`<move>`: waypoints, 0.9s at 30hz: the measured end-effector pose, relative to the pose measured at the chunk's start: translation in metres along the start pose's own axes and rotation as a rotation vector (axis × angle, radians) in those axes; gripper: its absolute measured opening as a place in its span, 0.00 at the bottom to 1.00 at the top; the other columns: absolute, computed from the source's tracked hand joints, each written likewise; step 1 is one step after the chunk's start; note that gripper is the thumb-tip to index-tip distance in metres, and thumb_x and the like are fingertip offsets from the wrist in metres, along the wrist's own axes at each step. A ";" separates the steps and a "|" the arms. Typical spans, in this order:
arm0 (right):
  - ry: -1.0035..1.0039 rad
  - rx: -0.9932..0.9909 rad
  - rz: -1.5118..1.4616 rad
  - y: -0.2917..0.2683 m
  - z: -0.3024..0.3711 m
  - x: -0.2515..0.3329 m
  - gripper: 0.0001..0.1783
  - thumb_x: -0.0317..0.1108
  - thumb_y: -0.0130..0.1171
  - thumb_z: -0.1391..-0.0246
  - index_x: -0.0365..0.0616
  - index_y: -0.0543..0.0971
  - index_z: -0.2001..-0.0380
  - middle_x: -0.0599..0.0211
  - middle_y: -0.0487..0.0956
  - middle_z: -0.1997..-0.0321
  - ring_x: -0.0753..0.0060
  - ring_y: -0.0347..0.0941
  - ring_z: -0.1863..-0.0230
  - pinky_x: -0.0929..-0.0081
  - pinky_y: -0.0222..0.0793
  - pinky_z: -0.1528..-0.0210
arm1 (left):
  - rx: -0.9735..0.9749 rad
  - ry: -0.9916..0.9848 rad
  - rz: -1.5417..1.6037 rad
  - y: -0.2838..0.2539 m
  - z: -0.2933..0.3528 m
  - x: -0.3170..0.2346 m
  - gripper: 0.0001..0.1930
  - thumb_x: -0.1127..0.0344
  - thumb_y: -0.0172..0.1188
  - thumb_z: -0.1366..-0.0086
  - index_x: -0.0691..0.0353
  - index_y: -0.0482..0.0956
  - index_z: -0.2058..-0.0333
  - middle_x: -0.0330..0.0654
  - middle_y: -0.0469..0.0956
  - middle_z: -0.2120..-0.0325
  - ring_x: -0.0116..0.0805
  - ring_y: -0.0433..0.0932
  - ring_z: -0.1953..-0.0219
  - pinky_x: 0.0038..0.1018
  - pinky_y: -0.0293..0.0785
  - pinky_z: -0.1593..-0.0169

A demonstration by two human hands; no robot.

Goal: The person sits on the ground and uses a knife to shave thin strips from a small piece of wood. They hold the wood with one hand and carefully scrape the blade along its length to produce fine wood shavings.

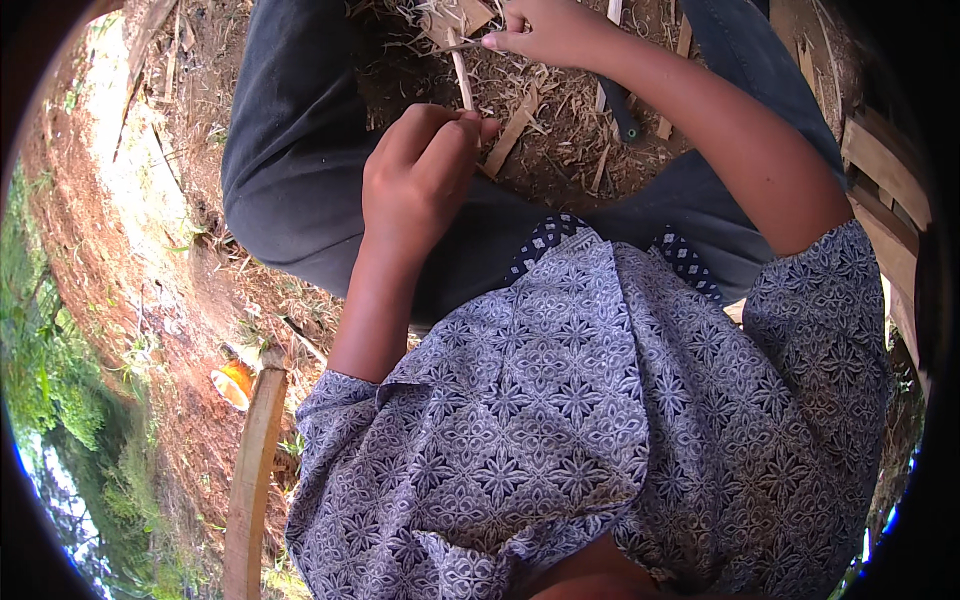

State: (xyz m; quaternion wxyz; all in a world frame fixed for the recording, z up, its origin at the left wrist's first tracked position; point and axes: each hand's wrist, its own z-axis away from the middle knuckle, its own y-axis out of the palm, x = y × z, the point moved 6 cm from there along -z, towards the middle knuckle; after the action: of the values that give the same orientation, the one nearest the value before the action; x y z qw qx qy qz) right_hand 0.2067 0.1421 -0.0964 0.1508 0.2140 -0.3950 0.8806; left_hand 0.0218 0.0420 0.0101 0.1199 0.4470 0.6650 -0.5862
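Observation:
My left hand [420, 165] is closed around the lower end of a thin pale wooden stick [461, 78], which points up and away from me. Across the stick's far part lies a narrow dark blade [466, 45], apparently of a knife. My right hand [555, 30] is closed at the blade's right end, its thumb beside the metal; the handle is hidden in the fingers. Beyond the stick's tip a flat piece of wood [458, 18] rests on the ground.
Wood shavings [560, 110] litter the brown soil between my legs. A dark tool handle [622, 112] lies below my right forearm. Boards [885, 165] stand at the right. At lower left are a wooden post [252, 470] and an orange object [232, 384].

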 end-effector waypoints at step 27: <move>0.014 0.022 0.064 0.007 -0.010 0.000 0.26 0.59 0.65 0.47 0.43 0.86 0.69 0.46 0.85 0.65 0.43 0.83 0.61 0.51 0.76 0.56 | -0.047 -0.024 -0.061 -0.004 -0.001 -0.001 0.12 0.73 0.78 0.45 0.60 0.80 0.69 0.41 0.81 0.71 0.36 0.82 0.73 0.31 0.77 0.73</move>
State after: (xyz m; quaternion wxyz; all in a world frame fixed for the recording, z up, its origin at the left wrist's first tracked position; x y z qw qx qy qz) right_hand 0.2014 0.1453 -0.1072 0.1228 0.1967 -0.3911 0.8907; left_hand 0.0199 0.0431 0.0134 0.1204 0.4168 0.6903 -0.5790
